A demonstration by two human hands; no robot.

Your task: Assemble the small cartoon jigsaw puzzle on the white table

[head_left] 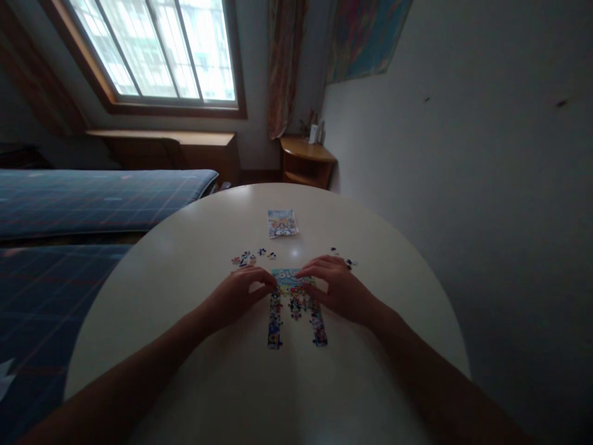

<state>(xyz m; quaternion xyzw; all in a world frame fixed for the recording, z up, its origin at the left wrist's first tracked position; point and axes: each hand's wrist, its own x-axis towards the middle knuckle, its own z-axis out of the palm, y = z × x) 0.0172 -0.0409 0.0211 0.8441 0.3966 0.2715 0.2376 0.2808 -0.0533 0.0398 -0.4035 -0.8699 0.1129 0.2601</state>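
Observation:
A partly assembled jigsaw puzzle (276, 318) lies on the round white table, its top band joined to two strips running down the sides. My left hand (243, 289) is at its upper left edge, thumb and index finger curled together on the border. Over the upper right part rests my right hand (336, 285), fingers stretched out and thumb apart, covering some of the picture. A few joined pieces (295, 307) hang down from the top band between the strips. Loose puzzle pieces (245, 258) lie beyond my left hand, and more loose pieces (349, 264) beside my right.
Farther back on the white table (208, 228) lies a printed packet (282, 224). A bed with a blue plaid cover (92, 198) stands left of the table. The wall (463, 185) is to the right, with a wooden corner shelf (306, 148) and a window beyond.

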